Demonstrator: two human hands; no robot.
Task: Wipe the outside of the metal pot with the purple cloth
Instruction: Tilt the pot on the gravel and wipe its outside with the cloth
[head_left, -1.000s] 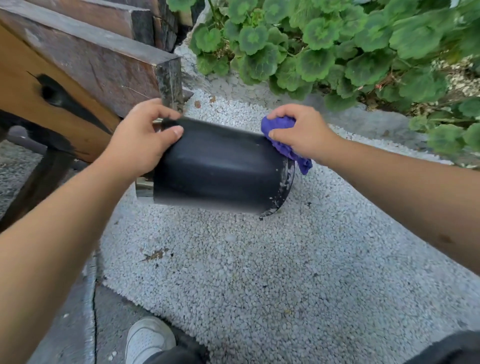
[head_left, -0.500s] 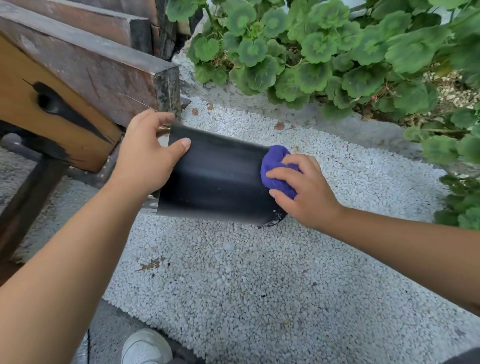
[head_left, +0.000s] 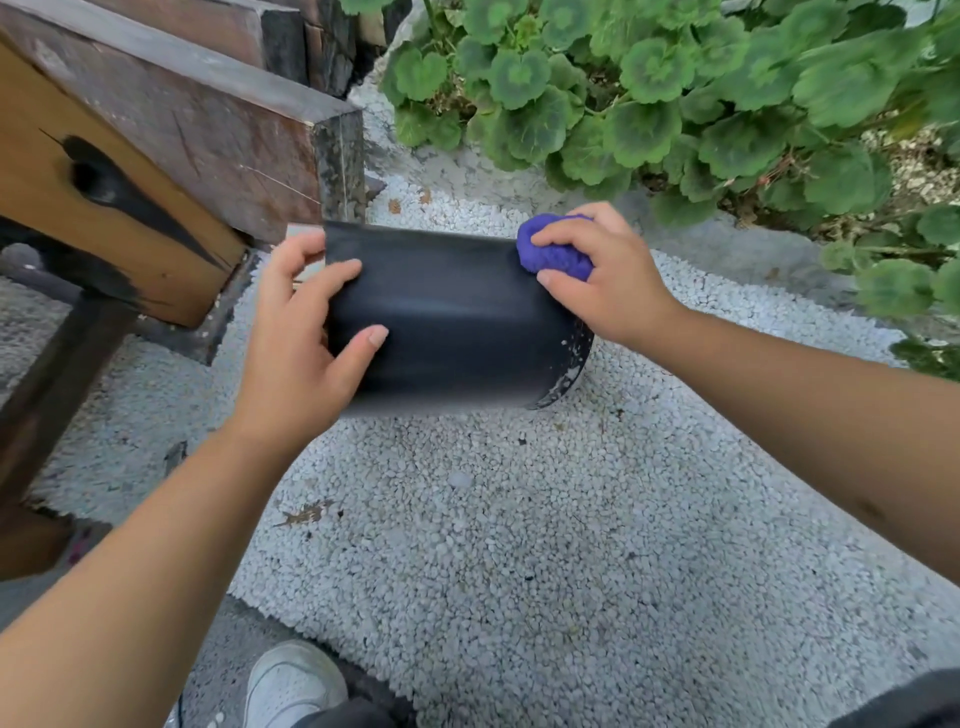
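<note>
While the left hand (head_left: 296, 332) grips the dark cylindrical metal pot (head_left: 452, 317) at frame centre — long axis left-right — the right hand (head_left: 608, 275) clutches the bunched purple cloth (head_left: 553, 254) against its upper-right end, nearer the base.

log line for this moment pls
phase: wiping | left hand: grips metal pot, held sideways above gravel | right hand: presses purple cloth on pot's upper side near base
</note>
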